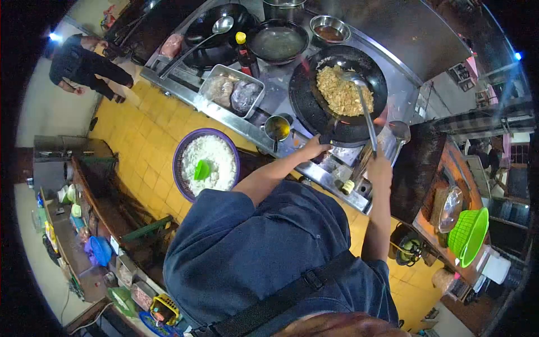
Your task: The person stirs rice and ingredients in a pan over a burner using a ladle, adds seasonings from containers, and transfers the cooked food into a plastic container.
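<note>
A black wok (373, 66) holds browned fried rice (340, 92). My right hand (379, 167) is closed round the handle of a metal ladle (368, 115), whose bowl lies in the rice. My left hand (315, 147) is at the near left side of the wok, closed on what looks like its handle; the fingers are partly hidden. Left of that hand stands a metal cup of yellow oil (278, 128). A purple basket (177, 163) of white rice (210, 160) with a green scoop (201, 169) is beside my left arm.
Behind are a metal tray (259, 101) with bags, a dark sauce bottle (246, 59), a second pan (278, 42) and a bowl of brown liquid (330, 29). Small flames show by the wok's right edge. Another person (78, 64) stands far left. Green baskets (467, 236) are at right.
</note>
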The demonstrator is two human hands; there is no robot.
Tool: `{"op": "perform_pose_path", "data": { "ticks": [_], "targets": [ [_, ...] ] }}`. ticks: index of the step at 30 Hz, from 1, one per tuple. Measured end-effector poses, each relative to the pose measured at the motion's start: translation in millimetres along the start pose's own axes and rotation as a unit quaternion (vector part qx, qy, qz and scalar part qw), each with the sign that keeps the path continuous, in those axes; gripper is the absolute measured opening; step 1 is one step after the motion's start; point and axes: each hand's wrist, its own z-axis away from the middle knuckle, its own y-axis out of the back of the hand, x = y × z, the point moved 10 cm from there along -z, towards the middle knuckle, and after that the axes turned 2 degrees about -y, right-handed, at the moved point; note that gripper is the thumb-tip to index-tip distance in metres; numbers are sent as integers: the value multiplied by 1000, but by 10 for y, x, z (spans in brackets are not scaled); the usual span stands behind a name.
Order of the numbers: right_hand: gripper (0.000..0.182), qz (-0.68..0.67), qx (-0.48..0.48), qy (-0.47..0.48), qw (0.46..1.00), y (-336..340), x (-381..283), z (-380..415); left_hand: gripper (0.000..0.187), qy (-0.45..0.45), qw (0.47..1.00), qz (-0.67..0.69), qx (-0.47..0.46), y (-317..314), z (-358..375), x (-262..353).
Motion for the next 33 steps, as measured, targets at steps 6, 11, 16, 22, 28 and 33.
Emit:
{"op": "perform_pose_path", "data": {
  "ticks": [6,11,16,22,28,33],
  "targets": [
    [51,-97,113,-2,989,-728,308,130,20,25,999,19,18,22,4,-55],
    [35,-231,-58,120,964,-231,61,-37,20,68,996,56,-27,-55,78,-1],
    [40,-100,-43,66,992,752,-71,713,18,53,988,122,-75,-78,-16,-82],
    [38,-64,16,56,996,-142,-301,356,12,115,982,152,-4,-16,-68,-162],
    [40,-71,-118,94,986,856,-76,668,14,134,944,300,21,-903,573,620],
    [46,-83,-123,134,980,836,162,732,14,265,887,330,-183,-1186,944,877]
  ]
}}
